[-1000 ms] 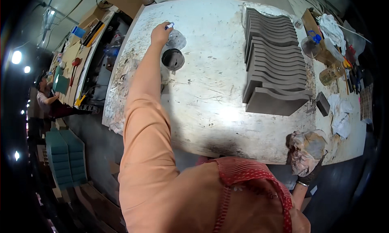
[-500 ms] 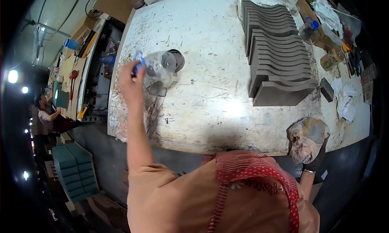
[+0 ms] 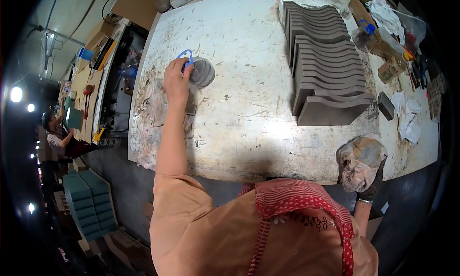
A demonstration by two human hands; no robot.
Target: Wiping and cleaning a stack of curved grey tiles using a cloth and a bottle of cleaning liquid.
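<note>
My left hand (image 3: 177,79) is closed at the neck of a clear plastic bottle (image 3: 202,72), whose blue carrying loop (image 3: 186,54) sticks up past my fingers. The bottle appears upright at the left part of the worktable. At the right front edge, my right hand (image 3: 375,186), in a dark glove and mostly hidden, grips a crumpled, stained rag (image 3: 360,163). Beneath my left forearm lies a dirty cloth (image 3: 155,115), with a small grey block (image 3: 191,105) partly hidden beside it.
Grey wavy-topped slabs (image 3: 330,60) stand in a long row on the white worktable (image 3: 239,108). To their right are a dark block (image 3: 385,106), white rags (image 3: 407,117), a jar (image 3: 390,70) and another blue-capped bottle (image 3: 364,36). A co-worker (image 3: 60,137) is at the far left.
My left hand has moved right with the bottle, which went from tilted to about upright over the place of a dark round dish. My right hand and its rag have barely shifted.
</note>
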